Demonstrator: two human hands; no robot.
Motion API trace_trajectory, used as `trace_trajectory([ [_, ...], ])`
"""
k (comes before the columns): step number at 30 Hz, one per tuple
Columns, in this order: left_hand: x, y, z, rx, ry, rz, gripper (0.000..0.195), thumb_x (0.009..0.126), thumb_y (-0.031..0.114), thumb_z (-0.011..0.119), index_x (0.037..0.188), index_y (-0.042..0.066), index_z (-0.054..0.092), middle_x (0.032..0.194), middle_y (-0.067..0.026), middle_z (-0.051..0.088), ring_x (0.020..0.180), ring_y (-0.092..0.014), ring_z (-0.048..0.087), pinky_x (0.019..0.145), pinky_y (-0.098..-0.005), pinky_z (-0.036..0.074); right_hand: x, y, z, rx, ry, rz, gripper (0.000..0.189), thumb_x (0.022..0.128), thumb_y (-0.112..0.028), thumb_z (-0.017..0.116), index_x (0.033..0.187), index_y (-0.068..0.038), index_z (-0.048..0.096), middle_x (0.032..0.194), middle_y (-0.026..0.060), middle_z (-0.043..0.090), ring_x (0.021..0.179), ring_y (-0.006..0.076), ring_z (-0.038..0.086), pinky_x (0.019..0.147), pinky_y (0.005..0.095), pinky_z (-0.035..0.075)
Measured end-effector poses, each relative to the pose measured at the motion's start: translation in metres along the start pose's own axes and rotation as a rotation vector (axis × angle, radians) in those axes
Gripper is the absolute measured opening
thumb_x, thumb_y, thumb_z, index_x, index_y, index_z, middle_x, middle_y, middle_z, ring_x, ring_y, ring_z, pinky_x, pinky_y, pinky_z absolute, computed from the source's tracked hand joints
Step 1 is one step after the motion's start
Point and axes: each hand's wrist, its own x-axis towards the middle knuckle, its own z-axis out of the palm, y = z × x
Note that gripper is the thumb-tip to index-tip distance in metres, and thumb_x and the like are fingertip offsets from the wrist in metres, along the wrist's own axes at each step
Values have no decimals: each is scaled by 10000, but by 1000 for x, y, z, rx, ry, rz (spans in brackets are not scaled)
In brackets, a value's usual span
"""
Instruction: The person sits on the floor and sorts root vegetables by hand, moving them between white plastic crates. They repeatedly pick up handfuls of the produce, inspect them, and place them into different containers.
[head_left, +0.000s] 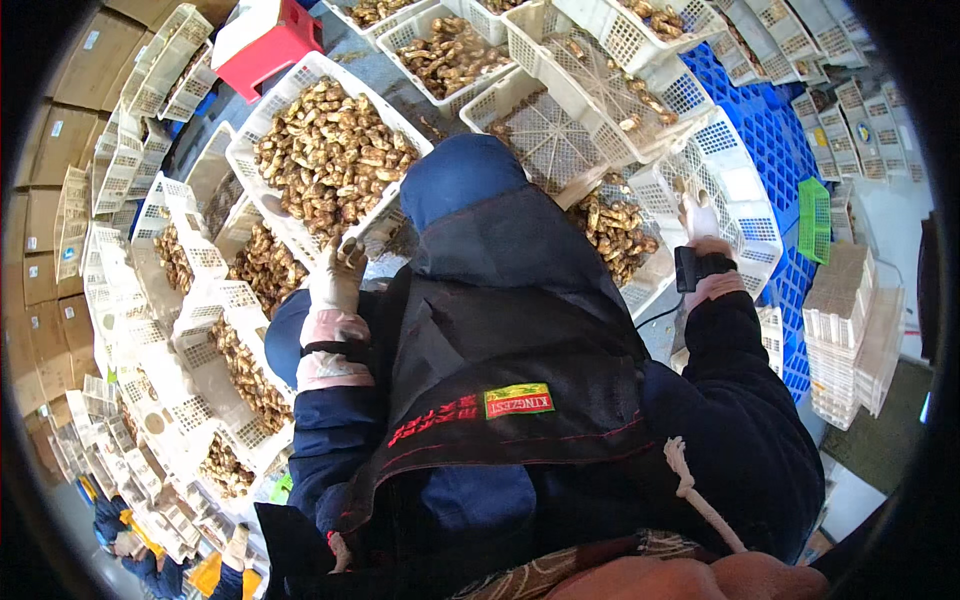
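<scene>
My left hand (339, 275), in a pale glove, is at the near edge of a white plastic crate (259, 196) heaped with brown, knobbly mushroom-like pieces (330, 154). Its fingers touch or lie just beside the rim; whether they grip it is unclear. My right hand (697, 217), also gloved, with a dark device strapped at the wrist, reaches over a white mesh crate (660, 187) on the right. What its fingers hold, if anything, cannot be made out. Between the hands, past my knees, lie more brown pieces (611, 232) in a crate and a nearly bare crate (551, 139).
Crates of brown pieces (251, 375) crowd the left side, with cardboard boxes (75, 150) beyond. A red stool (270, 45) stands at the far left. Blue plastic pallets (772, 142), a green basket (814, 221) and stacked crates (840, 330) are on the right. Co-workers (146, 551) are at lower left.
</scene>
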Motion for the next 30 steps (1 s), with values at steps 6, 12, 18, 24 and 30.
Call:
trace_trajectory([
  [6, -6, 3, 11, 31, -58, 17, 373, 961, 278, 597, 1263, 66, 547, 1040, -120, 639, 939, -302, 628, 825, -428, 526, -23, 16, 1, -385, -113, 24, 668, 888, -215, 673, 1464, -29, 390, 1310, 188, 594, 1160, 274, 597, 956, 349, 488],
  [12, -4, 5, 12, 26, 38, -56, 413, 1022, 173, 457, 1416, 55, 490, 1152, -146, 597, 1037, -286, 564, 907, -385, 508, -49, -17, -5, -1347, -64, 124, 513, 926, -336, 576, 1381, -113, 495, 1328, 178, 587, 1171, 404, 586, 984, 464, 481],
  [18, 0, 2, 10, 25, -4, -32, 344, 964, 258, 612, 1233, 52, 549, 1030, -121, 648, 923, -313, 634, 843, -453, 515, -51, -14, -12, -1282, 38, 311, 413, 948, -274, 477, 1332, -131, 526, 1316, 186, 591, 1198, 354, 590, 961, 452, 513],
  [24, 0, 1, 11, 22, 2, -43, 294, 955, 253, 636, 1172, 60, 585, 990, -108, 658, 871, -292, 640, 810, -431, 525, -41, 4, -15, -1413, -13, 95, 776, 689, -77, 811, 1376, -144, 457, 1263, 161, 632, 1182, 341, 606, 966, 405, 533],
  [30, -3, 0, 11, 39, 18, -15, 296, 935, 257, 672, 1154, 76, 592, 986, -110, 658, 873, -298, 644, 788, -423, 537, -60, -22, 1, -1526, -108, 72, 712, 728, -77, 771, 1368, -115, 462, 1247, 173, 636, 1159, 345, 618, 946, 428, 533],
])
